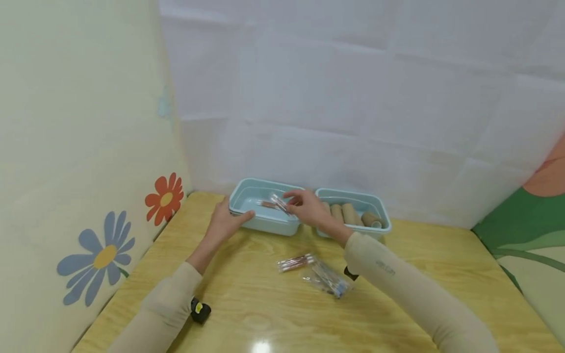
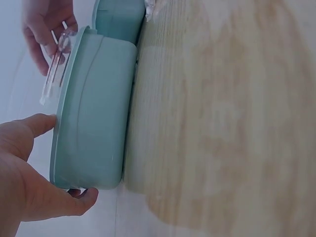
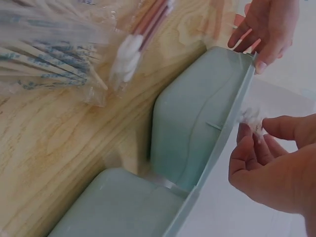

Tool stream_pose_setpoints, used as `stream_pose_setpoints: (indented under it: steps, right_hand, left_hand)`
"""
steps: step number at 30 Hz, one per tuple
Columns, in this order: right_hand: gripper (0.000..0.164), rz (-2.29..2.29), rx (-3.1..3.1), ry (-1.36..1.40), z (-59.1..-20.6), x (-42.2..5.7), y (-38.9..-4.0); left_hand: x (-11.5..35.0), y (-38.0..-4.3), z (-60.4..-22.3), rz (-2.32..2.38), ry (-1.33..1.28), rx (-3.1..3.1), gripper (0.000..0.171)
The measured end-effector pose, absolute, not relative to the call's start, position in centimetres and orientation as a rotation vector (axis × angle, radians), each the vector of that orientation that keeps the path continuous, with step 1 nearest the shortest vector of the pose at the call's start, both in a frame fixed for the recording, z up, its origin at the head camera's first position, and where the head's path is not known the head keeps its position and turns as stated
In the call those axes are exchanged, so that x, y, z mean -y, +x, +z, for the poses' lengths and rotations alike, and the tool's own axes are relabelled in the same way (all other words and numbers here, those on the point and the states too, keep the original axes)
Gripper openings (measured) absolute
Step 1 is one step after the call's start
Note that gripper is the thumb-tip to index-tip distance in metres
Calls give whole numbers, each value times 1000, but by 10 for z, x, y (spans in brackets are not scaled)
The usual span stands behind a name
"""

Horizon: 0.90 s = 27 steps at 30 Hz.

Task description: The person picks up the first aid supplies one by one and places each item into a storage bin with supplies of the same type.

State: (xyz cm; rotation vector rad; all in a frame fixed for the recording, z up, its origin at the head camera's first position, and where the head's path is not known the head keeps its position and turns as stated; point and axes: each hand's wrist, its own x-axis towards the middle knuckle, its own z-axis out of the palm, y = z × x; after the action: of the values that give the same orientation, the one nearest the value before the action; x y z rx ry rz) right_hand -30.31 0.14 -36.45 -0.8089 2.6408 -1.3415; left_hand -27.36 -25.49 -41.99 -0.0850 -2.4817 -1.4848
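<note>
My left hand point(image 1: 222, 220) grips the left end of a light blue plastic basin point(image 1: 269, 225), thumb over the front rim and fingers behind the end. Above this basin my right hand point(image 1: 306, 208) pinches a clear packet of cotton swabs point(image 1: 279, 202). In the left wrist view the packet point(image 2: 57, 71) hangs over the rim from the right hand's fingers. Another swab packet point(image 1: 265, 204) with brownish sticks lies inside the basin. The right wrist view shows the swabs' white tips point(image 3: 253, 117) between thumb and fingers.
A second blue basin point(image 1: 386, 225) holding several cardboard rolls point(image 1: 348, 214) stands just right of the first. On the wooden table point(image 1: 247, 304) in front lie a packet of red-stick swabs point(image 1: 295, 263) and a clear bag of paper-wrapped sticks point(image 1: 326, 278). White sheeting point(image 1: 331, 98) hangs behind.
</note>
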Motion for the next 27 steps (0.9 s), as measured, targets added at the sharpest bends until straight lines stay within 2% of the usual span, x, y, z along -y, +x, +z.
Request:
stream_pose_setpoints:
  steps: [6,19,27]
  right_hand:
    - [36,-1288,-2598,-931,-373,0,-300]
    - [25,-1134,-2647,-1141,-361,-19,-289]
    - [25,-1020,-2686,-1293,-364,-31,-276]
  left_hand:
    - [254,-273,-419,-1514,-100,2466,77]
    - [255,-274,-417,-1485,-87,2473,80]
    - [256,-274,-419,-1512,-94,2477,82]
